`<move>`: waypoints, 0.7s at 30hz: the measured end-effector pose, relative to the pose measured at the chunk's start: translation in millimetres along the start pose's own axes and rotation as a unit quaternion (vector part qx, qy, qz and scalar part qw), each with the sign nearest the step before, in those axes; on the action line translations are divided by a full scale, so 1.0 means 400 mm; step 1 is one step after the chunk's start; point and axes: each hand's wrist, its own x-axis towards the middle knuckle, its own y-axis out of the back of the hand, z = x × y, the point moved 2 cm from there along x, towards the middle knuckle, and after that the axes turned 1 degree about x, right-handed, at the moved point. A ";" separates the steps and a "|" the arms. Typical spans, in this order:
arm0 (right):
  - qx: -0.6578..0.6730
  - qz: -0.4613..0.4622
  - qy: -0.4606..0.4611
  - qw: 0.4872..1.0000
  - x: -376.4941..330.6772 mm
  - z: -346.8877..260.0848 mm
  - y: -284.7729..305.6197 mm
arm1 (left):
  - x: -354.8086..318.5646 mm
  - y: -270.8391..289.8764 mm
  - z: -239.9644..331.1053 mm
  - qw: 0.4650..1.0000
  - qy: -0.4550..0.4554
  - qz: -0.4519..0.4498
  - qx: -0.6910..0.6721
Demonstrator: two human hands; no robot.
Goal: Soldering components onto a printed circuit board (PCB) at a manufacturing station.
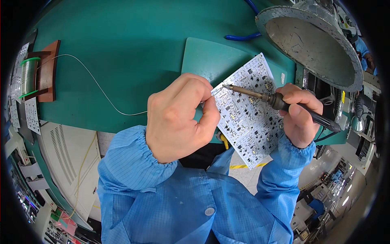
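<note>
A white circuit board panel (248, 110) with many small dark parts lies tilted over the near edge of the green bench. My left hand (178, 116) is closed by the panel's left edge, pinching a thin solder wire (97, 85) that runs off to the left. My right hand (298, 114) grips a soldering iron (280, 101) by its black handle. The iron's metal tip rests on the panel's upper left part, close to my left fingertips.
A solder spool (27, 77) on a brown stand sits at the bench's far left. A round grey fume hood (313, 44) hangs at the upper right. A green mat (207, 57) lies under the panel. A blue hose (241, 37) runs behind it.
</note>
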 end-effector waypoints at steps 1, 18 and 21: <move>0.000 0.000 0.000 1.000 0.000 -0.001 -0.002 | 0.000 -0.002 0.000 1.000 0.003 -0.006 -0.001; -0.018 0.078 0.109 0.991 -0.040 -0.009 -0.017 | 0.003 0.000 -0.004 0.998 0.024 -0.003 -0.061; -0.062 0.118 0.176 0.975 -0.080 -0.021 -0.057 | 0.005 -0.003 -0.006 0.999 0.018 0.012 -0.040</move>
